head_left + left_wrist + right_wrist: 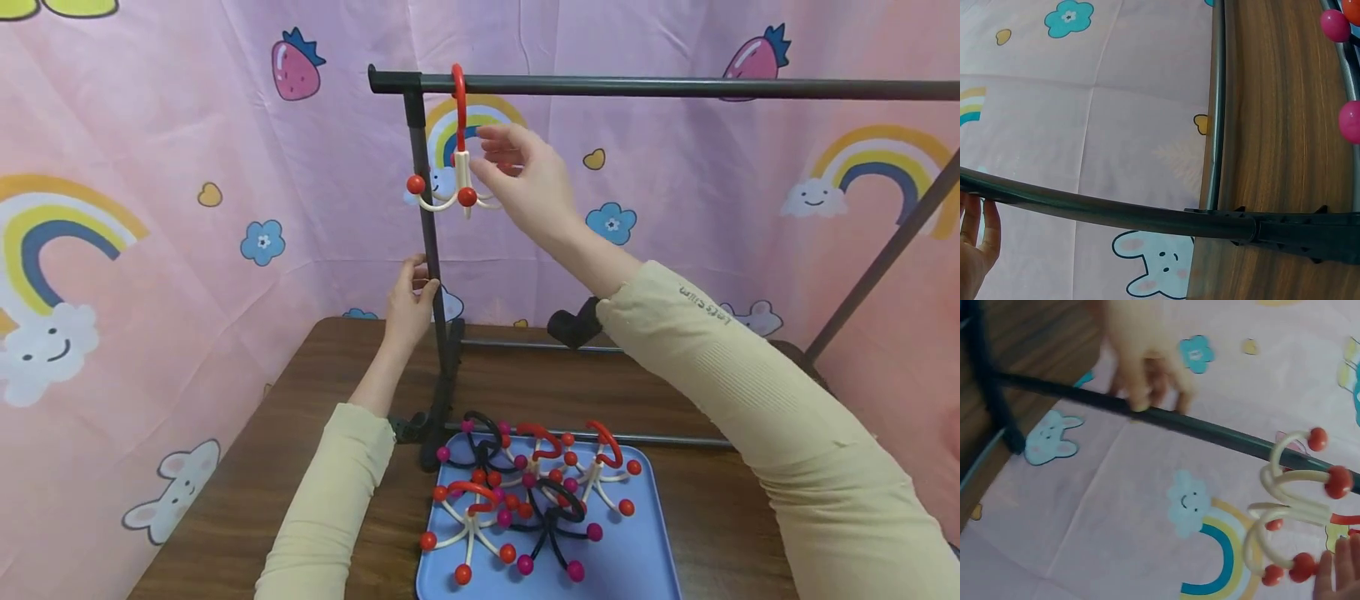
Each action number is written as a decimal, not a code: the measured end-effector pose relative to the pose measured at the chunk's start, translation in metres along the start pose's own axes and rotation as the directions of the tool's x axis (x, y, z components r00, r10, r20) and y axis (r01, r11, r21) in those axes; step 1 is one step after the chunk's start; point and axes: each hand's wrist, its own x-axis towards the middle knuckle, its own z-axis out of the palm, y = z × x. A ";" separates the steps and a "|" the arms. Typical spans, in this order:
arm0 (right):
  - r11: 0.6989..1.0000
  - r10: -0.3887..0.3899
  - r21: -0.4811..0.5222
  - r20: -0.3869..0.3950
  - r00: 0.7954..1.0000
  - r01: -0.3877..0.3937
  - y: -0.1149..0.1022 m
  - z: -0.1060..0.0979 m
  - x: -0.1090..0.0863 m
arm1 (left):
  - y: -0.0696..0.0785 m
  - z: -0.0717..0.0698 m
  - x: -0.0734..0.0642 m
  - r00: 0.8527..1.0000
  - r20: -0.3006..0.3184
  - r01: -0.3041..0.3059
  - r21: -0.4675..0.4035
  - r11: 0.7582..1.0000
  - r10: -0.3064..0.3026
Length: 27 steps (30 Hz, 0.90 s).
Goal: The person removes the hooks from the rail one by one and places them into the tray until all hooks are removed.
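Observation:
A multi-arm hook hanger (462, 171), with a red hook and cream arms tipped in red balls, hangs from the top rail (637, 86) of a dark clothes rack near its left end. Just right of its cream stem is my right hand (532, 175), its fingers relaxed and loosely bent. In the right wrist view, the fingers (1341, 569) show beside the hanger's red balls. Lower down, my left hand (408, 308) lightly pinches the rack's upright post (429, 225), thumb in front. The left wrist view catches only its fingertips (990, 219) at the post.
On the wooden table (247, 467), a blue tray (630, 558) bears several more such hangers, some cream and red, some black (553, 517) with magenta balls. Lower rack bars (690, 441) run behind the tray. A patterned curtain (337, 167) surrounds the table.

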 end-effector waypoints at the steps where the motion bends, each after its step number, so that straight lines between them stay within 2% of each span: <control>1: 0.998 0.041 0.046 0.025 0.999 -0.042 -0.001 0.001 0.004 | -0.001 0.000 -0.001 1.000 0.004 0.001 -0.001 1.000 -0.001; 4: 0.984 0.119 0.127 0.066 0.991 -0.127 -0.007 0.005 0.015 | -0.003 0.000 -0.002 1.000 0.005 0.008 -0.005 1.000 -0.008; 9: 0.970 0.199 0.135 0.046 0.979 -0.204 -0.015 0.011 0.031 | -0.003 0.001 0.000 1.000 0.007 0.008 -0.004 1.000 -0.008; 13: 0.957 0.234 0.167 0.034 0.972 -0.236 -0.019 0.014 0.040 | -0.002 0.000 0.002 1.000 0.009 0.007 0.000 1.000 -0.007; 22: 0.961 0.233 0.162 -0.025 0.972 -0.226 -0.025 0.011 0.041 | -0.002 -0.001 0.001 1.000 0.008 -0.003 -0.024 1.000 0.004; 27: 0.961 0.178 0.230 -0.090 0.980 -0.153 -0.026 0.004 0.038 | -0.004 -0.003 0.001 1.000 0.020 -0.015 -0.017 1.000 0.016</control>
